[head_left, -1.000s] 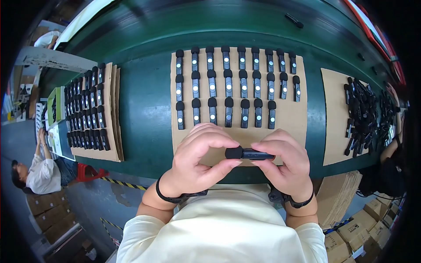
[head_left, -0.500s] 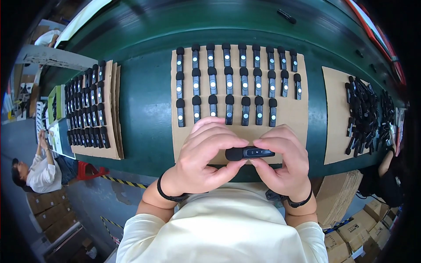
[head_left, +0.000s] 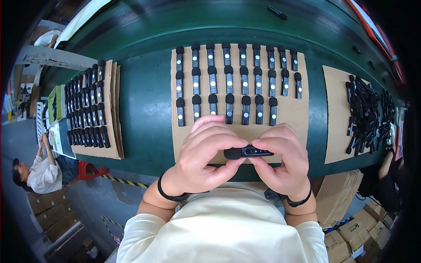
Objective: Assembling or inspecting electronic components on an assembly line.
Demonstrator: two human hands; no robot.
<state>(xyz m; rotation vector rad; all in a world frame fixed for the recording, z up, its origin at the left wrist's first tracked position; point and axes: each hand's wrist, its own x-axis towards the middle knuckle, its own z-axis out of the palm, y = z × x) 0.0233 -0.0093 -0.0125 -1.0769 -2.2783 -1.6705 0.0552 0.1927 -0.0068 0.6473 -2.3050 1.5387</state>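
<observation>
Between my two hands lies a small black clip-on microphone [head_left: 256, 152] with a foam windscreen, held sideways just above the near edge of a cardboard sheet [head_left: 291, 115]. My left hand [head_left: 199, 151] pinches it by the foam end, thumb below and index finger above. At the other end, my right hand [head_left: 287, 153] grips the slim body between thumb and fingertips. Several more microphones [head_left: 229, 79] lie in three rows on the sheet, foam ends pointing away from me, most with a pale round spot. My left fingers partly cover the nearest row.
To the left, stacked cardboard sheets [head_left: 115, 131] bear rows of microphones. A heap of microphones [head_left: 364, 114] covers part of another sheet at right. One microphone [head_left: 277, 13] lies on the green belt at the back. Co-workers sit at far left [head_left: 46, 173] and far right [head_left: 390, 175].
The held microphone has rolled slightly in my fingers, both hands keeping their grip. On the back belt, the lone microphone has shifted left.
</observation>
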